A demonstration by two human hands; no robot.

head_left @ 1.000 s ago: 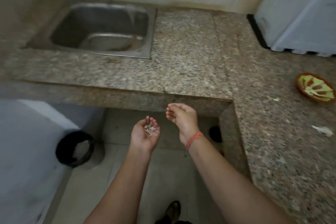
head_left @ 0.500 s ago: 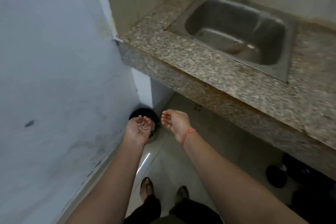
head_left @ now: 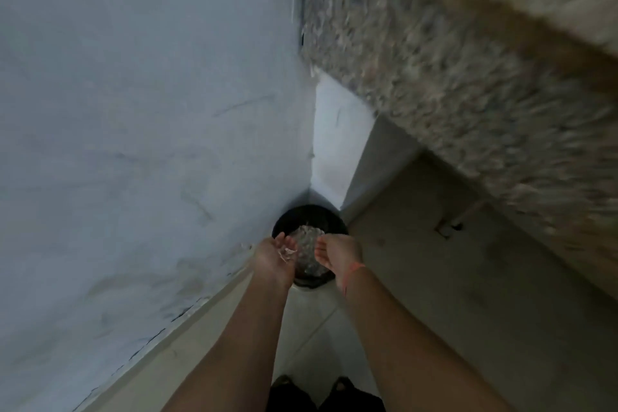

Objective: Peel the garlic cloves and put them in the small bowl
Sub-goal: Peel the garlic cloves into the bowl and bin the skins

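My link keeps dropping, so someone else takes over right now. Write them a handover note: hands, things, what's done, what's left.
Left hand: open, cupped, carrying papery garlic skins above the black bin in the floor corner.
Right hand: open, loosely curled, empty, beside it over the bin.
Cloves and small bowl: out of view.
Done: skins gathered; peeled count cannot be told from here.
Left: tip the skins in, go back to the counter, check the bowl.

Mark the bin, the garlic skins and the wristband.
bin [head_left: 309,211]: head view, far side of its black rim.
garlic skins [head_left: 289,253]: head view, middle of the pale scraps.
wristband [head_left: 356,267]: head view, upper stretch of the orange strand.
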